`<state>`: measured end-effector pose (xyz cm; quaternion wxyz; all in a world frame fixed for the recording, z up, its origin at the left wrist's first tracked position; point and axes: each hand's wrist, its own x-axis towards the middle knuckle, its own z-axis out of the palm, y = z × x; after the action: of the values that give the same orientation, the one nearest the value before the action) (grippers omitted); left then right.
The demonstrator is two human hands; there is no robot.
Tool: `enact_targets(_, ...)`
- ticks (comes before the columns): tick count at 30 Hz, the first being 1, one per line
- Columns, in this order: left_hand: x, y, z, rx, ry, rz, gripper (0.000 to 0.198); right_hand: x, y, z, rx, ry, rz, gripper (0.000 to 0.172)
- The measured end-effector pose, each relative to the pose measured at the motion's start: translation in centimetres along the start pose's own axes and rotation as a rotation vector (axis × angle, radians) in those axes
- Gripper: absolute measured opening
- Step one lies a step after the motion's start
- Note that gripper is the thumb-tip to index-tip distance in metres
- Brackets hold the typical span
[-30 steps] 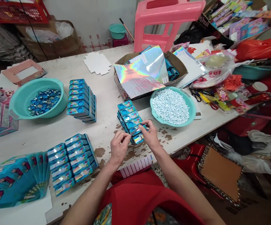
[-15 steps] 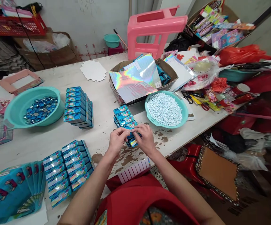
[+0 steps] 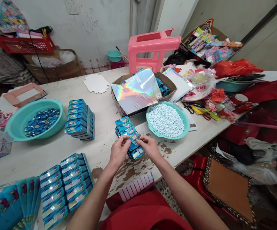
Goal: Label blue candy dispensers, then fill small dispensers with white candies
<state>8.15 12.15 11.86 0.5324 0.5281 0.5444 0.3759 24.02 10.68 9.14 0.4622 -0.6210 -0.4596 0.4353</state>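
Observation:
My left hand (image 3: 119,150) and my right hand (image 3: 149,146) are side by side over a row of small blue tins (image 3: 128,134) near the table's front edge. The fingers of both hands are pinched on the tins near the front of the row. What lies between the fingertips is too small to make out; a shiny strip was there a moment ago. A teal basin of small white pellets (image 3: 166,120) sits just right of the row. A strip of white and holographic stickers (image 3: 136,186) lies at the table's edge by my lap.
A teal basin of blue round lids (image 3: 35,118) stands at left, beside a stack of blue tins (image 3: 79,118). More tins (image 3: 65,184) and flat blue cartons (image 3: 10,201) lie front left. A cardboard box with holographic sheets (image 3: 138,89) and a pink stool (image 3: 154,48) stand behind.
The camera has tilted up, so everything sits lower in view. My hands have come closer together and pressed down on the row of tins; the shiny strip held between them no longer shows.

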Motion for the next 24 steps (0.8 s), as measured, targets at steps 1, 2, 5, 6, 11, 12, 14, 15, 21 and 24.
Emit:
enact_targets(1, -0.1, 0.1, 0.1, 0.046, -0.008, 0.027, 0.021, 0.0, 0.0, 0.0, 0.019, -0.001, 0.008, 0.022)
enact_targets(2, -0.1, 0.2, 0.2, 0.088, -0.016, 0.049, 0.019, 0.0, 0.0, 0.0, 0.035, -0.005, 0.015, 0.022)
enact_targets(5, -0.1, 0.3, 0.7, 0.187, -0.010, 0.129, 0.014, 0.1, 0.1, -0.1, 0.067, -0.030, 0.039, 0.024)
enact_targets(6, 0.0, 0.3, 0.8, 0.217, -0.001, 0.173, 0.014, 0.1, 0.0, -0.1, 0.071, -0.034, 0.048, 0.023)
enact_targets(11, 0.6, -0.3, 1.9, 0.376, 0.032, 0.361, 0.017, 0.3, -0.4, -0.1, 0.085, -0.019, 0.062, 0.021)
enact_targets(12, 0.8, -0.4, 2.0, 0.395, 0.034, 0.367, 0.018, 0.3, -0.5, 0.0, 0.089, -0.024, 0.062, 0.020)
enact_targets(14, 1.2, -0.4, 2.2, 0.408, 0.031, 0.358, 0.019, 0.4, -0.7, 0.0, 0.097, -0.036, 0.069, 0.018)
enact_targets(15, 1.5, -0.3, 2.3, 0.410, 0.026, 0.351, 0.019, 0.4, -0.7, 0.0, 0.103, -0.042, 0.074, 0.018)
enact_targets(21, 2.6, 0.6, 1.9, 0.320, -0.062, 0.304, 0.020, 0.9, -0.5, -1.0, 0.262, -0.102, 0.155, 0.027)
enact_targets(24, 2.5, 0.8, 1.6, 0.282, -0.067, 0.281, 0.020, 1.0, -1.1, -1.6, 0.331, -0.093, 0.192, 0.031)
